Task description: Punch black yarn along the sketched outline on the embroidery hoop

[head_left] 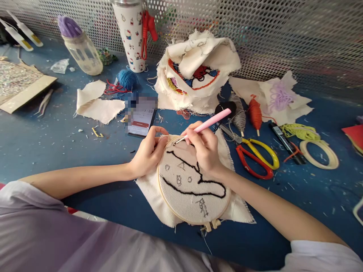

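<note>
A wooden embroidery hoop (218,208) lies on the blue table, stretching cream cloth (187,189) with a black stitched outline and pencil marks. My left hand (148,151) grips the hoop's far left rim. My right hand (204,149) holds a pink punch needle (211,121) like a pen, its metal tip touching the cloth near the hoop's top edge. The hand rests on the cloth.
Red and yellow scissors (256,158) lie right of the hoop, with thread spools (255,113), a tape ring (320,154) and a black pen (283,140). A phone (140,117), a heap of embroidered cloth (195,71), blue yarn (127,78), a bottle (82,51) and a tumbler (132,34) stand behind.
</note>
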`<state>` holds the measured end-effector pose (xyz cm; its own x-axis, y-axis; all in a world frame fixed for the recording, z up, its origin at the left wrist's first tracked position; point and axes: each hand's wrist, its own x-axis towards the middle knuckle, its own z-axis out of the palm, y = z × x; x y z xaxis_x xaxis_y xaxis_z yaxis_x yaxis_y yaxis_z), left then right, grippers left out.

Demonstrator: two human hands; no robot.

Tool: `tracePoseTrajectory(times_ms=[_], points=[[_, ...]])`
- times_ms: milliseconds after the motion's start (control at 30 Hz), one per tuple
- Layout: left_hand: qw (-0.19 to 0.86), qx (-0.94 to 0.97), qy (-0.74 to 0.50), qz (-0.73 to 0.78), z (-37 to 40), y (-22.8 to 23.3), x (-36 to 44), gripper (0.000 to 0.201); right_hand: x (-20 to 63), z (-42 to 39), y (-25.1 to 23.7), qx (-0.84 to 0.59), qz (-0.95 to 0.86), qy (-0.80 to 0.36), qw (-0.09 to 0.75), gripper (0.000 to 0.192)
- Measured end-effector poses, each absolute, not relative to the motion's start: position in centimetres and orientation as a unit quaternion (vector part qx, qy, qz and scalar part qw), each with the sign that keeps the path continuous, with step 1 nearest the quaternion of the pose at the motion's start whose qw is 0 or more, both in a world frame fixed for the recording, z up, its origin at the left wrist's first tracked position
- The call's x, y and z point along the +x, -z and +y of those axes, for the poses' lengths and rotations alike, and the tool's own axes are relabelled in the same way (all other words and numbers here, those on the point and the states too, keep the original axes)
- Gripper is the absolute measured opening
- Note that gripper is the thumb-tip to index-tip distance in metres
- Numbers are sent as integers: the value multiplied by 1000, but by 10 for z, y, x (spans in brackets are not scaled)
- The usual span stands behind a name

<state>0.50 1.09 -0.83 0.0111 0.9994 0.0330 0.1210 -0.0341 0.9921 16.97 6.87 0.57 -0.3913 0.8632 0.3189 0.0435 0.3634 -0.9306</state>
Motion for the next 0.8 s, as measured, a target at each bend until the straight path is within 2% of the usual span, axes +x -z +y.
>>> tracePoseTrajectory(times_ms=[100,200,400,533,600,800], points=[[467,534,-471,523,11,9,5,7,170,70,-5,-325,-670,-487,456,22],[468,534,-473,522,11,10,5,7,169,69,-5,-317,-704,-465,433,19],[456,541,-472,525,11,11,5,7,165,66,-4,-210,-816,-336,421,9],[454,544,-478,520,11,11,5,7,163,67,1,-205,-864,-263,376,10],[456,541,-479,519,11,11,5,6,163,67,1,-223,-858,-282,367,10],[467,532,-475,522,11,10,6,6,168,68,-6,-317,-711,-466,421,18]])
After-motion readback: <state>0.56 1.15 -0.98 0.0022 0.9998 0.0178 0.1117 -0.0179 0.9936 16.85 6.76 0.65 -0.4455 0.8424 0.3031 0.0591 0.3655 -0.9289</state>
